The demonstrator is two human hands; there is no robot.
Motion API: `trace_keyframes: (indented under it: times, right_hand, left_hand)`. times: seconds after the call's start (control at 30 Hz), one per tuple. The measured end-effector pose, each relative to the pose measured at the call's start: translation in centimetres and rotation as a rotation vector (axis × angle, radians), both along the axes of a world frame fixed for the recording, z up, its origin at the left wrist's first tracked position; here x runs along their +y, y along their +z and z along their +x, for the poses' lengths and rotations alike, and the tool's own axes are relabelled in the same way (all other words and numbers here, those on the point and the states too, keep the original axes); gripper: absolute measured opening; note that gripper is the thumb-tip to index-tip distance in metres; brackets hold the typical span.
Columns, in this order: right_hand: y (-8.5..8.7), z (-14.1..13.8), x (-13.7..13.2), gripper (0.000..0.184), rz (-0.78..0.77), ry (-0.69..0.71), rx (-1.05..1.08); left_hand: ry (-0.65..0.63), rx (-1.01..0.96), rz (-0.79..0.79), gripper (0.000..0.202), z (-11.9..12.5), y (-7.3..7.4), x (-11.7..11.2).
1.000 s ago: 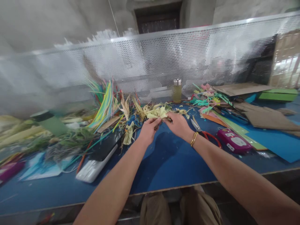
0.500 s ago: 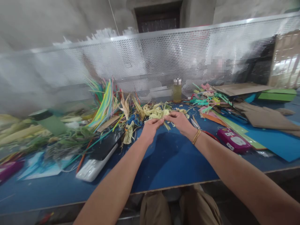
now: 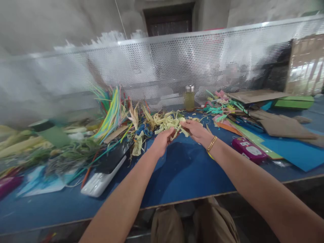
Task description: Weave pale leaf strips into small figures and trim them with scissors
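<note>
My left hand (image 3: pixel 162 141) is closed in a pinch at the front of a loose pile of pale yellow-green husk strips (image 3: pixel 165 119). A short distance to its right, my right hand (image 3: pixel 198 131) also pinches, with a curled husk strip (image 3: pixel 185 133) hanging by its fingertips. Pale strips run between the two hands, but whether both grip the same piece I cannot make out. A gold bracelet (image 3: pixel 212 143) circles my right wrist. Left of the pile lie a blue tangle (image 3: pixel 144 129) and a dried husk bundle (image 3: pixel 134 114).
Colourful thin strips (image 3: pixel 113 113) stand at the left, behind a black-and-white device (image 3: pixel 101 177). A jar of yellowish liquid (image 3: pixel 189 99) stands against the perforated metal panel (image 3: pixel 172 67). On the right are a purple box-like object (image 3: pixel 249 149), cardboard (image 3: pixel 286 126) and blue sheets (image 3: pixel 291 152).
My hands have moved apart from nearly touching, leaving a gap with pale strips showing in it. The scissors by my right wrist are now mostly hidden.
</note>
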State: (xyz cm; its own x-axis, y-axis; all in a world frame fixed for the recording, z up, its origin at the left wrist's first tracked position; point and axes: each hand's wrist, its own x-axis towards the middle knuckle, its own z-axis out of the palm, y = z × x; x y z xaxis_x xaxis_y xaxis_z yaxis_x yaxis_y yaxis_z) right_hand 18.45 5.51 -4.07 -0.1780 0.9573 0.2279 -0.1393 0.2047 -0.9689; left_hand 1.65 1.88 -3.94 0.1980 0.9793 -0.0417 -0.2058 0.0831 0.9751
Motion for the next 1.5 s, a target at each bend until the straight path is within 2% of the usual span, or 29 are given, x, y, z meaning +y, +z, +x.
trace_keyframes:
  times: [0.1, 0.17, 0.27, 0.33, 0.4, 0.47, 0.5, 0.63, 0.77, 0.97, 1.07, 1.2, 1.27, 1.37, 1.5]
  right_hand:
    - [-0.5, 0.1, 0.4, 0.036, -0.029, 0.01, 0.005]
    - [-0.8, 0.4, 0.6, 0.039, -0.003, -0.071, -0.098]
    - [-0.7, 1.0, 0.6, 0.043, 0.052, -0.19, -0.212]
    - [-0.4, 1.3, 0.5, 0.043, 0.087, -0.223, -0.275]
    - [0.0, 1.6, 0.3, 0.043, 0.122, -0.22, -0.342]
    - [0.3, 1.7, 0.0, 0.045, 0.155, -0.151, -0.368]
    - [0.4, 1.7, -0.2, 0.046, 0.176, -0.097, -0.37]
    - [0.6, 1.4, -0.8, 0.045, 0.238, 0.098, -0.381]
    - [0.6, 1.1, -0.9, 0.043, 0.232, 0.145, -0.357]
    - [0.4, 0.7, -0.7, 0.038, 0.238, 0.14, -0.306]
    - [0.3, 0.4, -0.7, 0.035, 0.2, 0.119, -0.267]
    - [0.4, -0.2, -1.1, 0.028, 0.028, 0.101, -0.149]
    - [0.5, -0.6, -1.6, 0.025, -0.043, 0.13, -0.162]
    - [0.3, -1.3, -2.3, 0.019, -0.054, 0.162, -0.228]
    - [-0.6, -1.9, -2.2, 0.024, -0.04, 0.142, -0.131]
  left_hand:
    - [0.014, 0.145, 0.036, 0.04, -0.3, -0.4, 0.3]
    - [0.045, 0.294, 0.118, 0.039, -0.6, -0.7, 0.6]
    - [0.097, 0.594, 0.322, 0.029, -1.4, -0.8, 1.2]
    - [0.206, 0.766, 0.438, 0.025, -1.9, -0.7, 1.6]
    - [0.323, 0.806, 0.526, 0.027, -2.3, -0.3, 1.8]
    - [0.368, 0.736, 0.57, 0.029, -2.4, 0.1, 1.7]
    - [0.347, 0.678, 0.567, 0.028, -2.3, 0.3, 1.5]
    - [0.1, 0.425, 0.404, 0.025, -1.5, 0.4, 0.7]
    - [-0.057, 0.346, 0.244, 0.031, -1.0, 0.1, 0.3]
    - [-0.129, 0.234, 0.096, 0.03, -0.9, 0.3, 0.0]
    - [-0.087, 0.198, 0.057, 0.03, -0.8, 0.3, 0.1]
    - [0.121, 0.089, 0.043, 0.031, -1.0, 0.2, 0.7]
    - [0.2, 0.048, 0.046, 0.034, -1.2, 0.1, 1.1]
    - [0.24, 0.018, 0.055, 0.039, -1.3, -0.2, 1.5]
    - [0.232, 0.008, 0.047, 0.046, -1.2, -0.5, 1.6]
